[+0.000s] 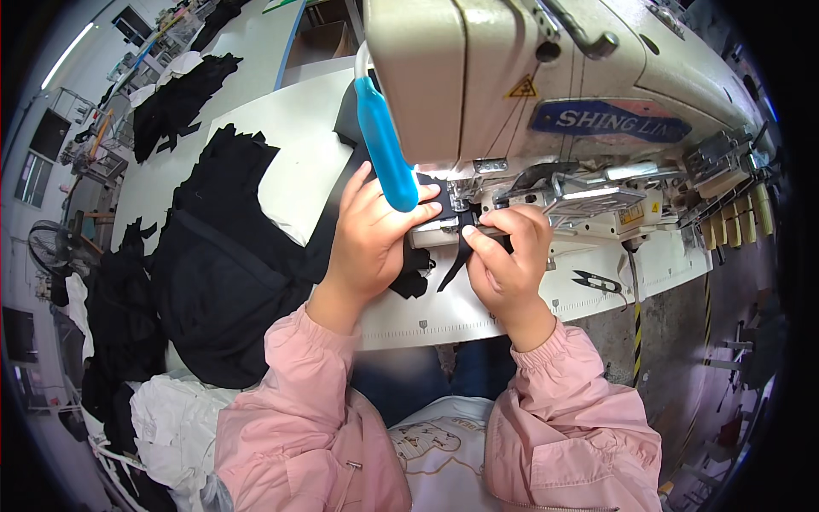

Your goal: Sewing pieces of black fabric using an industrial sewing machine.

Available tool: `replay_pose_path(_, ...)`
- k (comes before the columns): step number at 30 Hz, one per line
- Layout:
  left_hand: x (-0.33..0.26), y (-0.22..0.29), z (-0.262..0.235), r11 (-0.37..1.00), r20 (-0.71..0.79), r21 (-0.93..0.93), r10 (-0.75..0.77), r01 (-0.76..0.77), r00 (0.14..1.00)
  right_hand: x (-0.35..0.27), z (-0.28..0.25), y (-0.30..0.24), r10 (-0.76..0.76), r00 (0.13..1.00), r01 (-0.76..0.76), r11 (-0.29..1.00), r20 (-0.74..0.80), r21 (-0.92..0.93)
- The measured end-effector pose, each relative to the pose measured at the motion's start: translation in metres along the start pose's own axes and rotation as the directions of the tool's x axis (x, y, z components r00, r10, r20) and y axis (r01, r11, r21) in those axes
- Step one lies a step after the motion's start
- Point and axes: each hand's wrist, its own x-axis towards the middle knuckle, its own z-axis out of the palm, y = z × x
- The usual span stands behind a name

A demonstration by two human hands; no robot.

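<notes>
A sewing machine (426, 102) stands in front of me, its presser foot (461, 196) over a small plate. My left hand (371, 226) lies with fingers stretched on black fabric (328, 235), just left of the presser foot. Behind a blue lamp (388, 149) part of that hand is hidden. Right of the foot, my right hand (512, 247) pinches a narrow black fabric strip (456, 266) between thumb and forefinger. The strip's loose end hangs toward the table's front edge.
Black fabric pieces (217, 282) are heaped on the white table (384, 333) at left, with more black cloth (175, 107) farther off. Thread snips (597, 282) lie at right. White cloth (179, 418) is bundled at lower left. A fan (53, 245) stands at far left.
</notes>
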Motion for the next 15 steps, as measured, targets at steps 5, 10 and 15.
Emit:
replay_pose_path(5,0.0041,-0.0010,0.0008,0.998,-0.019,-0.056,0.012,-0.013,1.000,-0.0024,-0.0010,-0.0012,0.019,1.000,-0.019,1.000,0.012,-0.016)
replay_pose_path(10,0.0037,0.0007,0.0039,0.997,-0.044,-0.051,-0.056,0.053,0.997,-0.0024,0.0001,-0.0010,0.027,1.000,-0.027,0.999,0.002,-0.020)
replay_pose_path(15,0.0011,0.0058,0.0042,0.988,0.007,0.000,-0.154,0.154,0.988,0.0011,-0.0024,-0.0008,0.021,1.000,-0.021,1.000,0.001,-0.019)
